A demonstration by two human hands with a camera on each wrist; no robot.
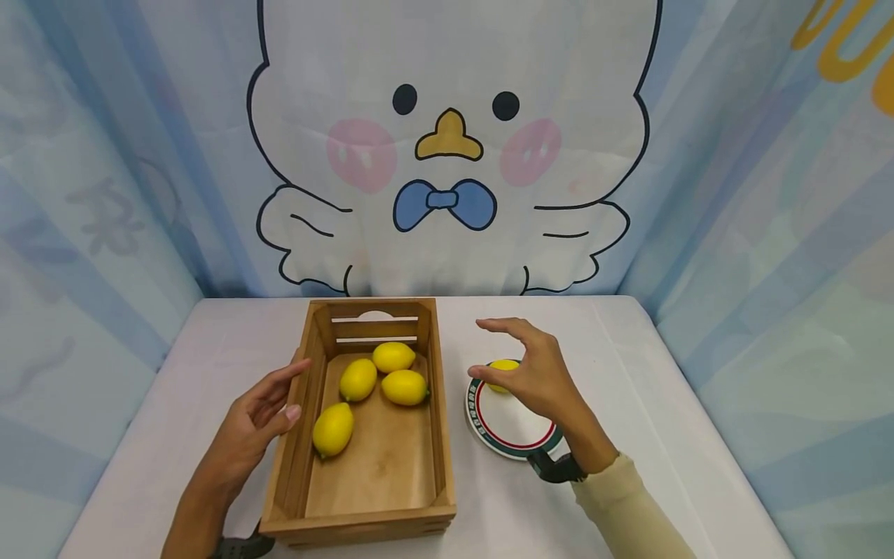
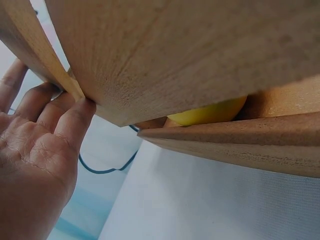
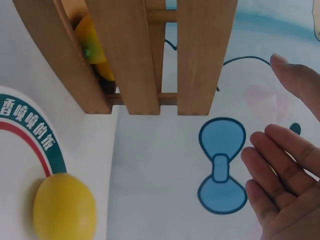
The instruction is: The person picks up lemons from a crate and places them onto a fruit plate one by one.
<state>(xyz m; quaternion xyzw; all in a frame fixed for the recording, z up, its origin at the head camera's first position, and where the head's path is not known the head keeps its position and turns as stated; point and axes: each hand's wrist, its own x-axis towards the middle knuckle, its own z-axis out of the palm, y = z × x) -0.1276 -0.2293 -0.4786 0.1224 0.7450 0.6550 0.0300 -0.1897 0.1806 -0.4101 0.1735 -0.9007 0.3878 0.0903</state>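
A wooden crate (image 1: 380, 489) with slatted sides stands on the table and has several yellow lemons (image 1: 333, 429) inside it. Against the crate's left wall rest the extended fingers of my left hand (image 1: 244, 431); the left wrist view shows its fingertips (image 2: 86, 107) at the slats. My right hand (image 1: 541, 373) hovers over a plate (image 1: 513, 427) to the right of the crate, thumb and fingers spread apart with nothing between them. On that white plate with its green and red rim lies one lemon (image 3: 65, 207), partly hidden behind the right hand in the head view.
A white cloth (image 1: 670, 435) covers the table. Behind it hangs a curtain (image 1: 447, 256) printed with a cartoon bird, and pale blue curtains (image 1: 789, 256) enclose both sides. The crate's far wall has a handle cutout.
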